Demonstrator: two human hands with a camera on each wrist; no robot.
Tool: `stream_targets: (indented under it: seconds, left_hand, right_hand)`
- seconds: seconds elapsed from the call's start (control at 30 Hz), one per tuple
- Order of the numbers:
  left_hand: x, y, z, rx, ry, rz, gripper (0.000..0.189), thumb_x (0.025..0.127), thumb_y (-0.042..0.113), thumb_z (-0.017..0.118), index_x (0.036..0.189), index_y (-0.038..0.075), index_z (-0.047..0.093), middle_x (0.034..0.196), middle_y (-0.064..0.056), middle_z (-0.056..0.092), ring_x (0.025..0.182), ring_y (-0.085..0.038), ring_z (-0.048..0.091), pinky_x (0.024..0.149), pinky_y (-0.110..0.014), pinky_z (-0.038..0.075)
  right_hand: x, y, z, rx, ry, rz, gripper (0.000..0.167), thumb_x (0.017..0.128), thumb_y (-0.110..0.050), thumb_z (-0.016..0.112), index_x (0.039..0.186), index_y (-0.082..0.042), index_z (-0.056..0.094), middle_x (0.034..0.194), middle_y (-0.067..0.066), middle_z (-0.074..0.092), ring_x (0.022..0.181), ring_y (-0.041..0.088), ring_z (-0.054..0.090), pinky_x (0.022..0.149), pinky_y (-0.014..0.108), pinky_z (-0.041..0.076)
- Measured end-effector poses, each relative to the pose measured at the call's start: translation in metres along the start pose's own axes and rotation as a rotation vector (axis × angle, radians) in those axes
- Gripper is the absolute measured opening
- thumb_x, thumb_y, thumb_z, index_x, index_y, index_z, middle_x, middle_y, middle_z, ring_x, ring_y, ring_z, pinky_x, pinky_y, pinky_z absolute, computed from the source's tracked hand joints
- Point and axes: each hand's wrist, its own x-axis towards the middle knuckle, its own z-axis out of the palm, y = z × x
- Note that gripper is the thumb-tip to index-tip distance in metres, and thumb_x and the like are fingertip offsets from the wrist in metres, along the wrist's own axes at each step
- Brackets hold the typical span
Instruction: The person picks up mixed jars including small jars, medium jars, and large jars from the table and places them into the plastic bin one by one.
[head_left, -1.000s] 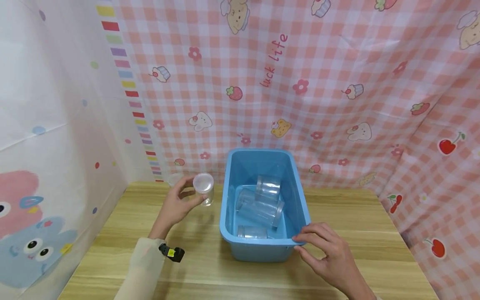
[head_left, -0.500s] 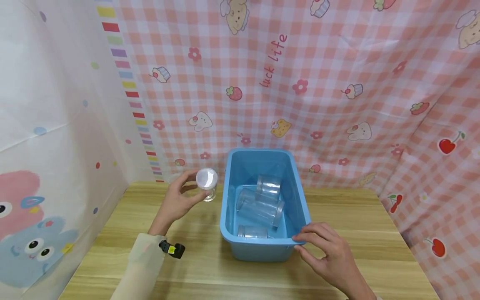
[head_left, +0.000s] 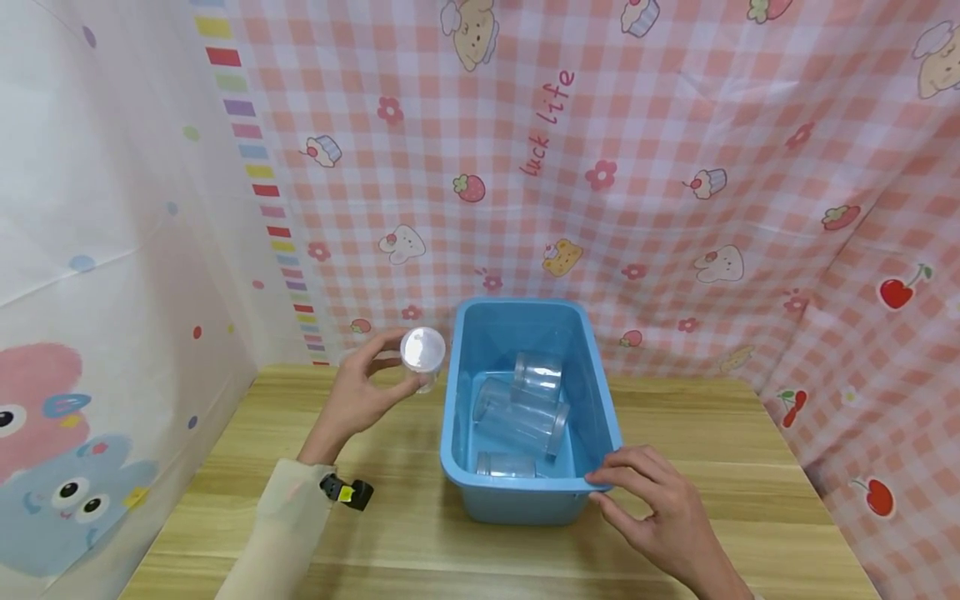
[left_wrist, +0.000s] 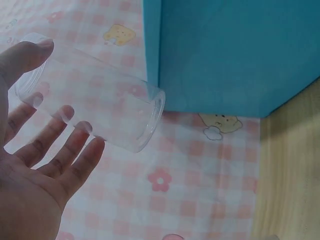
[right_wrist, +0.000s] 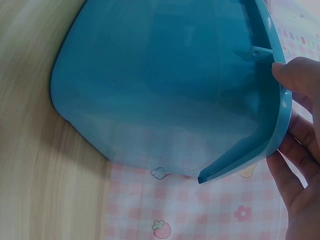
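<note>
My left hand (head_left: 362, 390) grips a clear plastic jar (head_left: 423, 350) between thumb and fingers, raised over the table just left of the blue tub (head_left: 447, 417). The jar's round top faces the head camera. In the left wrist view, the see-through jar (left_wrist: 95, 95) spans from the thumb to the fingertips, beside the tub's wall. My right hand (head_left: 660, 517) pinches the tub's rim at its near right corner. The right wrist view has the thumb (right_wrist: 295, 75) on one side of that rim and the fingers on the other. Inside the tub, several clear jars (head_left: 525, 421) lie on their sides.
The tub stands on a wooden table (head_left: 697, 433). A pink checked cloth (head_left: 570, 200) hangs behind it, and a white printed cloth (head_left: 135, 250) hangs on the left. A black strap device (head_left: 347, 492) sits on my left wrist.
My left hand has lifted the jar and brought it slightly right, closer to the tub. The right hand and the jars in the tub stay in place.
</note>
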Motion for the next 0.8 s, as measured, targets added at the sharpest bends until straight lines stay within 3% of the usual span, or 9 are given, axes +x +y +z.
stream_targets:
  seconds: [0.27,0.57,0.8]
  left_hand:
    - [0.006,0.013,0.000,0.016,-0.019,0.026,0.060,0.083,0.012,0.086,0.137,0.020,0.061,0.131,-0.004,0.066,0.120,-0.024,0.062,0.104,-0.050,0.055]
    - [0.017,0.026,0.004,0.014,-0.034,0.087,0.060,0.080,0.010,0.088,0.135,0.018,0.063,0.131,-0.003,0.067,0.123,-0.018,0.061,0.102,-0.043,0.057]
    - [0.023,0.035,0.008,0.012,-0.065,0.134,0.063,0.079,0.010,0.089,0.136,0.018,0.063,0.129,-0.003,0.066,0.118,-0.018,0.062,0.101,-0.043,0.058]
  right_hand:
    - [0.001,0.001,0.002,-0.003,0.019,-0.010,0.016,0.096,-0.038,0.072,0.103,-0.025,0.078,0.104,-0.006,0.071,0.098,0.013,0.062,0.097,0.010,0.047]
    - [0.000,0.001,0.000,0.006,0.003,0.000,0.017,0.089,-0.025,0.082,0.105,-0.025,0.078,0.104,-0.005,0.070,0.100,0.011,0.061,0.100,0.009,0.045]
    - [0.001,0.001,0.000,0.008,0.007,-0.005,0.017,0.089,-0.026,0.082,0.105,-0.025,0.078,0.105,-0.005,0.071,0.100,0.011,0.061,0.100,0.009,0.044]
